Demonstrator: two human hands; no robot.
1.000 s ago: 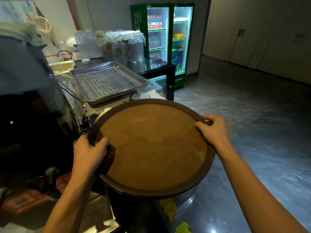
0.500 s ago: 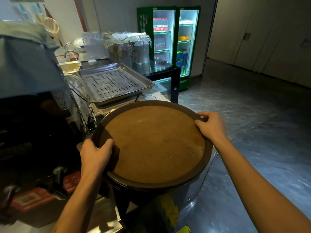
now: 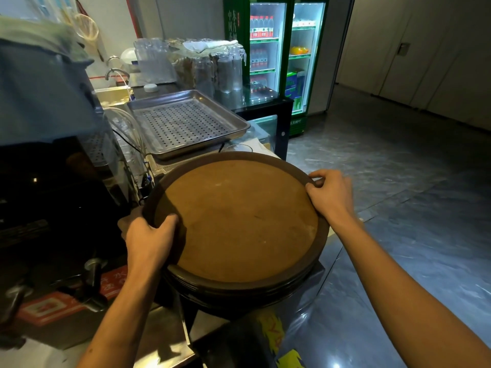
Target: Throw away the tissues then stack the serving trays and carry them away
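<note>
At frame centre we see the stacked round trays point(image 3: 239, 221). The left hand point(image 3: 148, 240) clasps the rim at lower left; the right hand point(image 3: 329, 195) grips it at right. A perforated pan point(image 3: 183, 123) sits above.

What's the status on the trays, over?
Left hand and right hand both gripping the round tray stack at opposite rims. Perforated metal tray sits just beyond. No tissues visible.
</note>
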